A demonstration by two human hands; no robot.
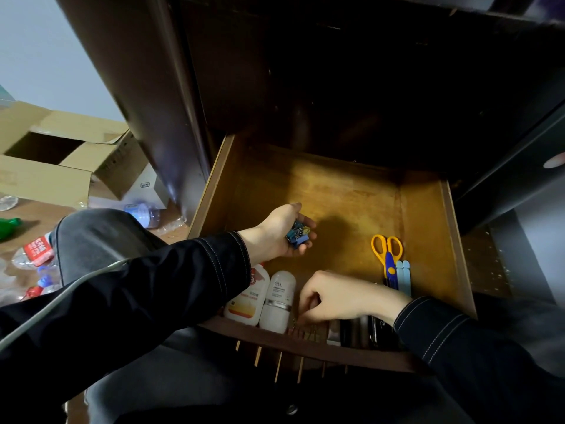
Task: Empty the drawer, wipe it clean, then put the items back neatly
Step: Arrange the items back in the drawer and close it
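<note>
Both sleeves are sitting closest to the lens, dark with pale stitching, crossing my lap and reaching into the open drawer point(452, 228). Right hand point(333, 296) is curling down at the drawer's near edge, fingers point(307, 307) pinching toward small clips point(305, 330) lying against the front wall; can't tell whether they're actually gripping one, the fingertips are hiding it. Left hand point(276, 232) is hovering palm-up over the left middle of the drawer, fingers half curled and cupping a bunch of blue and yellow binder clips point(298, 235). Just under my left wrist, two white bottles are lying side by side at the front left: one with an orange label point(247, 296), one with a silver band point(279, 301), touching each other. Right of my right hand, scissors point(387, 255) with yellow handles are lying flat, handles pointing to the back, with two pale blue sticks point(403, 278) just beside the blade end. Dark items point(360, 330) are sitting in the front right corner under my right wrist; too shadowed to identify. Rest of the drawer bottom is showing bare wood. Off to the left on the floor, an open cardboard box point(61, 160) and several plastic bottles point(36, 249) are lying well apart from the drawer.
</note>
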